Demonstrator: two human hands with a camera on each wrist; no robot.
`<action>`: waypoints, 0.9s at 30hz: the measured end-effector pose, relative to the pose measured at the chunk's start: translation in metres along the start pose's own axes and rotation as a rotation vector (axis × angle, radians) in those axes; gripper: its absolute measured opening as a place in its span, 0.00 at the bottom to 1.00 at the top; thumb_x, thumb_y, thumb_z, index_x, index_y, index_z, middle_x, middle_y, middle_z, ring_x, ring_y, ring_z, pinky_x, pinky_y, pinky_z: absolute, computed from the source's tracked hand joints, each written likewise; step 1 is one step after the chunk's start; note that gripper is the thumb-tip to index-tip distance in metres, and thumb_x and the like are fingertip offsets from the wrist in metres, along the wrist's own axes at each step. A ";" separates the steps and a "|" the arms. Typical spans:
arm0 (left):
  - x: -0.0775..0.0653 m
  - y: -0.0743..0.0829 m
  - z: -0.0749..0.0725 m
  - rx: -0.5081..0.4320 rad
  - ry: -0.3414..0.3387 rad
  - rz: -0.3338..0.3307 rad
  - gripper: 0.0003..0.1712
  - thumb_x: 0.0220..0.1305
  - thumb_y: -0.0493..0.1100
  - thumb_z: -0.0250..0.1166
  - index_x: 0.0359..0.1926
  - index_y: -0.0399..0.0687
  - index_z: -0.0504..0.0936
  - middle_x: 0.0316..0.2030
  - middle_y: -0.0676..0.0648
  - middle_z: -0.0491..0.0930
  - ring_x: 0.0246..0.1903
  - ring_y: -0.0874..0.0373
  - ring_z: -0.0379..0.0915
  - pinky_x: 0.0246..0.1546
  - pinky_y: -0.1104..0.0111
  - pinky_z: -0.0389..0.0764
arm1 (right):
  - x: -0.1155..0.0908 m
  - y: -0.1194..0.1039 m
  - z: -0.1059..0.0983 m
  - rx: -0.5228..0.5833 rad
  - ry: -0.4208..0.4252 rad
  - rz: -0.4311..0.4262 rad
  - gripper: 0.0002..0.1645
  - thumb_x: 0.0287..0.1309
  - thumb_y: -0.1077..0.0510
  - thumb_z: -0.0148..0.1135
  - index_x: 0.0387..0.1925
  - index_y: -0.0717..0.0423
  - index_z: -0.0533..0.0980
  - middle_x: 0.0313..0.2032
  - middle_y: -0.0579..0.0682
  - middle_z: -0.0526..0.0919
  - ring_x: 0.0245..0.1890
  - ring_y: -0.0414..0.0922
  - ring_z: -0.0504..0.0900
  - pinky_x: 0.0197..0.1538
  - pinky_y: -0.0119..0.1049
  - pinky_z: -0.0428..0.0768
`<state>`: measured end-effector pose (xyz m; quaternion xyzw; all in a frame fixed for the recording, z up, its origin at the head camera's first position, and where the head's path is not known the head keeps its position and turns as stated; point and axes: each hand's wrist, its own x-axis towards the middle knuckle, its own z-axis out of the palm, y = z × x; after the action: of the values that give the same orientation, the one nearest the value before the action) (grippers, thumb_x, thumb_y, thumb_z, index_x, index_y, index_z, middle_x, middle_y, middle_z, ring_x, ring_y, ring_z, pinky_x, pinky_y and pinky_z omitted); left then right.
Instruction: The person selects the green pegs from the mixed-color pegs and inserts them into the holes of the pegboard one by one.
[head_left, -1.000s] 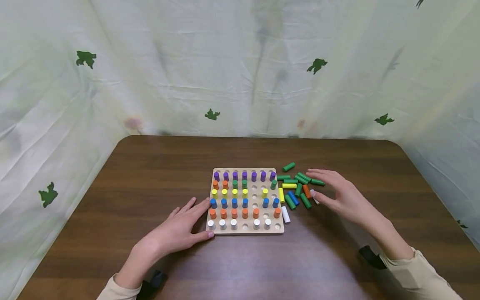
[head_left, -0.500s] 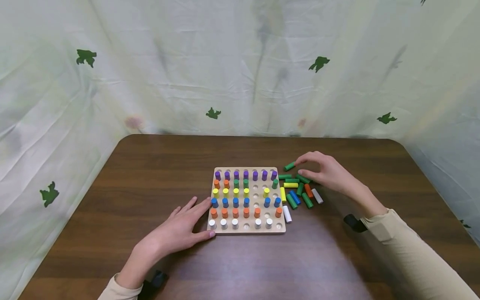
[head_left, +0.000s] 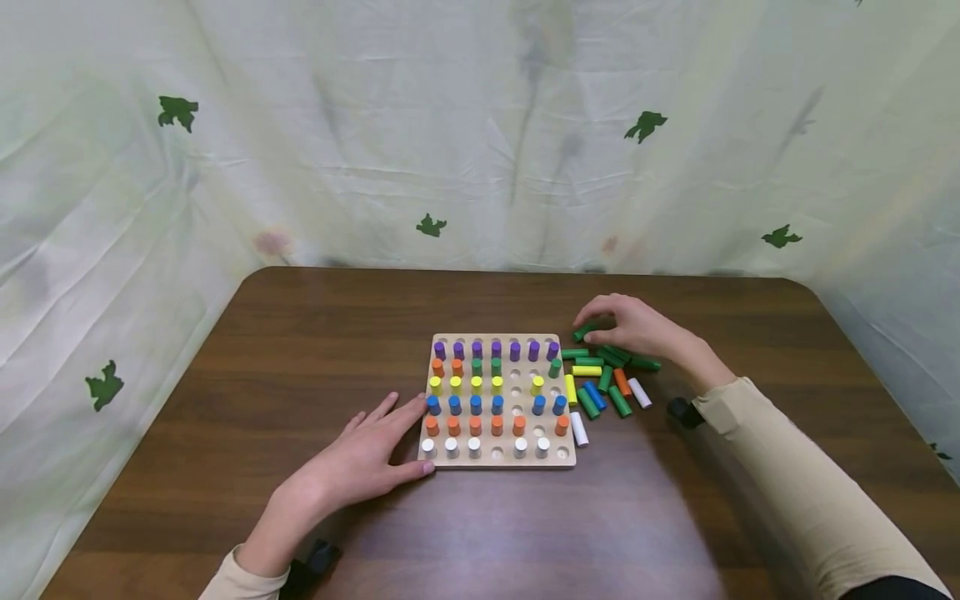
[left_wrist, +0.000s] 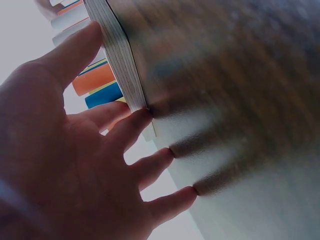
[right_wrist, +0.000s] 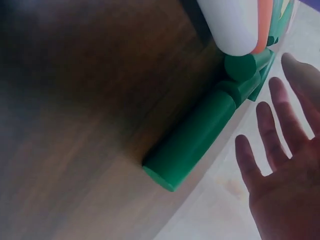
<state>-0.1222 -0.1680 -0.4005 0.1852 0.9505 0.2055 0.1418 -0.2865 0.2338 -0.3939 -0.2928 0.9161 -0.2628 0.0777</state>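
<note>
A wooden peg board [head_left: 457, 460] holds upright rows of purple, orange, green, yellow, blue and white pegs. My left hand [head_left: 356, 458] lies spread at its left side, with the thumb at the near corner and a finger at the left edge. In the left wrist view, the other fingertips [left_wrist: 194, 190] touch the table. My right hand [head_left: 633, 325] reaches over a loose green peg [head_left: 582, 333] beyond the board's far right corner. Its thumb and forefinger stand on either side of that peg; whether they grip it is unclear. The right wrist view shows other green pegs [right_wrist: 192, 137] near extended fingers.
Loose pegs lie right of the board: several green ones [head_left: 620, 402], yellow pegs [head_left: 587, 371], a blue peg [head_left: 595, 395], an orange peg [head_left: 622, 382] and white pegs [head_left: 640, 392]. A patterned curtain [head_left: 360, 125] hangs behind the brown table [head_left: 330, 317].
My right hand has moved left and away from me, from beside a white peg to the farthest green peg. My left hand keeps its place at the board.
</note>
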 end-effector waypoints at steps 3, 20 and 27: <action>0.000 0.001 0.000 0.000 0.003 0.004 0.51 0.60 0.67 0.65 0.75 0.47 0.59 0.73 0.48 0.58 0.74 0.41 0.42 0.66 0.35 0.47 | 0.005 0.002 -0.001 -0.015 -0.036 0.008 0.13 0.61 0.60 0.68 0.48 0.49 0.84 0.48 0.46 0.82 0.52 0.48 0.76 0.58 0.53 0.73; -0.001 0.003 0.004 0.003 0.022 0.009 0.50 0.60 0.66 0.66 0.75 0.48 0.60 0.73 0.49 0.59 0.74 0.41 0.43 0.65 0.35 0.48 | 0.012 -0.004 -0.003 -0.013 -0.008 0.063 0.09 0.60 0.56 0.69 0.43 0.49 0.84 0.41 0.44 0.83 0.42 0.47 0.77 0.51 0.47 0.77; 0.001 0.003 0.003 0.001 0.007 -0.011 0.51 0.60 0.67 0.65 0.76 0.49 0.59 0.73 0.49 0.58 0.74 0.42 0.42 0.66 0.35 0.47 | 0.008 -0.017 -0.011 0.092 0.068 0.065 0.10 0.60 0.56 0.69 0.43 0.49 0.81 0.39 0.45 0.82 0.41 0.45 0.78 0.49 0.45 0.79</action>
<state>-0.1210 -0.1637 -0.4020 0.1794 0.9520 0.2051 0.1394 -0.2882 0.2219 -0.3755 -0.2501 0.9141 -0.3118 0.0685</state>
